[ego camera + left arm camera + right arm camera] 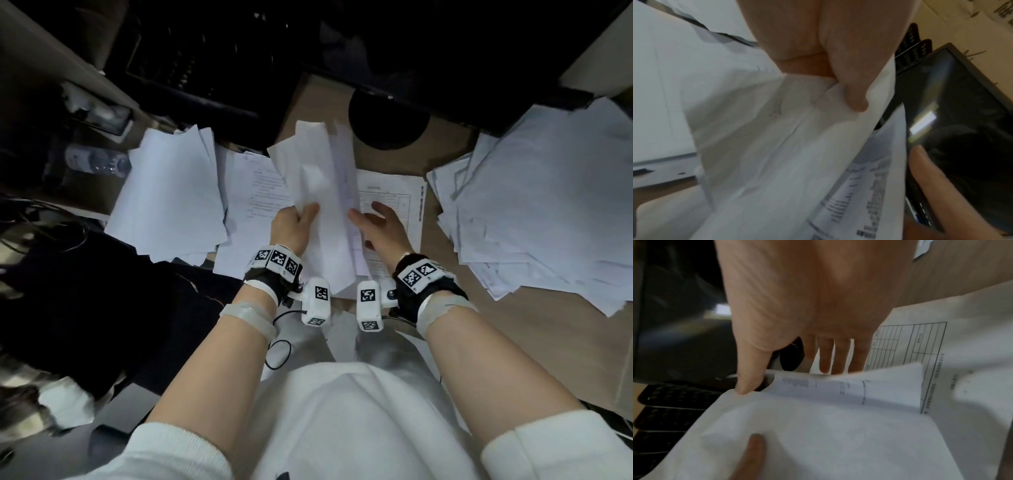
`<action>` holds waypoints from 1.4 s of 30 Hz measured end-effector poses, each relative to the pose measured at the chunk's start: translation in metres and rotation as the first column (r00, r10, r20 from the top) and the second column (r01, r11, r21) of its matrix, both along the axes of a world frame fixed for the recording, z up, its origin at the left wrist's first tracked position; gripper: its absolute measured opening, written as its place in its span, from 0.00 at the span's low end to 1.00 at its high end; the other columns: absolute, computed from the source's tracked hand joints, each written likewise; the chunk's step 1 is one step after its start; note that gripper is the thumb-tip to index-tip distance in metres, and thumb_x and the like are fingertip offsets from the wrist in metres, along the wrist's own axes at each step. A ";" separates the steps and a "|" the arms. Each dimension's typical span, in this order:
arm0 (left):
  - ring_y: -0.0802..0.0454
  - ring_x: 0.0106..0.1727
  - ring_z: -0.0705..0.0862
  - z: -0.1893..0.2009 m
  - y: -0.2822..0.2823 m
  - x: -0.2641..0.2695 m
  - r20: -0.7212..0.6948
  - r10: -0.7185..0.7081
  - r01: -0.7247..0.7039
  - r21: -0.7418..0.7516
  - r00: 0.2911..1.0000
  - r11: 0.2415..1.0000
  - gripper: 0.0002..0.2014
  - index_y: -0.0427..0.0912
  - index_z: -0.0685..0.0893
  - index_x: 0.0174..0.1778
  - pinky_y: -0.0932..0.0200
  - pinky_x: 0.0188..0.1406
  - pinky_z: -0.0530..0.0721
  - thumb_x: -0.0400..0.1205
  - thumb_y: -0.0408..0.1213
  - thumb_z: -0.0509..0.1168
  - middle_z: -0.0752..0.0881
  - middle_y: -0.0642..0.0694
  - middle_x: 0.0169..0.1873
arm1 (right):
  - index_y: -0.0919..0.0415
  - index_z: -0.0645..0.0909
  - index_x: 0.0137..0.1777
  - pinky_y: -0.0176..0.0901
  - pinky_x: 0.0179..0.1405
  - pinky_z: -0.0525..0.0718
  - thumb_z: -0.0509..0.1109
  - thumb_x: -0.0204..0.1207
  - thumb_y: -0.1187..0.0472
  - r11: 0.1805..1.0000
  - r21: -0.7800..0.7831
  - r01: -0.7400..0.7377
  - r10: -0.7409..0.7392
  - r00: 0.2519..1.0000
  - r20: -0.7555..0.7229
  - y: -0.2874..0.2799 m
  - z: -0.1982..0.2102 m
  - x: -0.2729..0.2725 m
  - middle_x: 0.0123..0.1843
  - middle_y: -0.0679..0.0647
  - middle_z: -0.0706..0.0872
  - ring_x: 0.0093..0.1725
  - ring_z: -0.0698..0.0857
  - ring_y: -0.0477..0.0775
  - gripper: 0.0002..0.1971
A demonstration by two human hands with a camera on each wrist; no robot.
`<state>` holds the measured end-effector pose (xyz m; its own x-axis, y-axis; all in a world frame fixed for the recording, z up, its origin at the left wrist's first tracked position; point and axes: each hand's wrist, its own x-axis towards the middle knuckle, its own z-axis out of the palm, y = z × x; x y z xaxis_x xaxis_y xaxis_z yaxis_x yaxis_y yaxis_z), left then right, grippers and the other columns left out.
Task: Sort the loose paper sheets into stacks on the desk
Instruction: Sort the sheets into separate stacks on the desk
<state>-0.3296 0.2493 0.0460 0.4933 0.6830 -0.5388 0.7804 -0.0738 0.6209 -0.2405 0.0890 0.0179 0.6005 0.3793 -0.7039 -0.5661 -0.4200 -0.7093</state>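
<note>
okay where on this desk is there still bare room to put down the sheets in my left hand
Bare desk shows at the near right, below the big right pile, and a smaller patch between the round black base and the table form. The middle and left are crowded: left stack, printed sheets, and your held sheets.

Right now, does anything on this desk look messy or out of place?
Yes. The right-hand pile is fanned out, its sheets askew, unlike the tidier left stack. The sheets that the left hand grips look creased and bent.
</note>
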 end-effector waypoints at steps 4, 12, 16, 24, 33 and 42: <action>0.37 0.37 0.86 -0.006 0.023 -0.015 0.055 -0.008 0.008 0.002 0.998 1.000 0.26 0.24 0.85 0.40 0.45 0.38 0.82 0.78 0.51 0.72 0.87 0.29 0.36 | 0.49 0.76 0.74 0.51 0.69 0.78 0.77 0.65 0.30 0.994 -0.092 -0.053 0.059 0.996 0.064 0.010 0.002 -0.001 0.69 0.45 0.83 0.68 0.82 0.51 0.40; 0.46 0.28 0.73 -0.015 0.079 -0.055 -0.040 0.063 -0.063 0.015 0.997 0.998 0.21 0.36 0.75 0.28 0.58 0.31 0.66 0.81 0.46 0.70 0.73 0.44 0.24 | 0.61 0.86 0.44 0.44 0.41 0.81 0.71 0.78 0.53 0.937 -0.334 0.104 -0.025 0.972 0.232 0.041 -0.014 -0.018 0.45 0.58 0.90 0.45 0.87 0.62 0.10; 0.44 0.38 0.79 -0.019 0.106 -0.078 -0.055 0.135 -0.135 -0.001 0.989 0.991 0.16 0.30 0.85 0.41 0.59 0.36 0.70 0.81 0.44 0.70 0.80 0.43 0.31 | 0.64 0.86 0.54 0.36 0.29 0.74 0.66 0.82 0.58 0.933 -0.353 0.063 0.008 0.981 0.196 0.065 -0.022 -0.029 0.48 0.58 0.88 0.45 0.85 0.60 0.11; 0.46 0.36 0.79 -0.031 0.149 -0.117 -0.023 0.245 -0.244 0.023 0.969 0.969 0.16 0.42 0.78 0.32 0.55 0.38 0.75 0.79 0.46 0.71 0.80 0.42 0.32 | 0.63 0.82 0.47 0.42 0.43 0.74 0.60 0.82 0.64 0.889 -0.458 0.000 0.117 0.967 0.227 0.102 -0.034 -0.050 0.46 0.58 0.84 0.45 0.81 0.60 0.09; 0.53 0.45 0.84 -0.023 0.152 -0.138 0.084 0.279 -0.258 -0.202 0.957 0.945 0.18 0.48 0.94 0.44 0.64 0.48 0.75 0.78 0.57 0.66 0.90 0.54 0.46 | 0.66 0.78 0.43 0.39 0.42 0.73 0.58 0.79 0.71 0.901 -0.390 -0.189 0.261 0.955 0.141 0.138 -0.047 -0.078 0.43 0.57 0.82 0.44 0.79 0.56 0.08; 0.54 0.56 0.88 -0.038 0.162 -0.147 0.160 0.135 -0.115 -0.126 0.978 0.985 0.23 0.53 0.88 0.42 0.56 0.54 0.86 0.73 0.19 0.59 0.93 0.57 0.43 | 0.60 0.79 0.38 0.40 0.45 0.75 0.60 0.80 0.70 0.905 -0.373 -0.205 0.247 0.967 0.066 0.136 -0.055 -0.081 0.48 0.57 0.85 0.47 0.82 0.57 0.11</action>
<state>-0.4765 0.4109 0.0082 0.4980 0.6831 -0.5342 0.6631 0.0971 0.7422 -0.3216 0.2246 -0.0376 0.6097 0.2474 -0.7530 -0.3532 -0.7657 -0.5375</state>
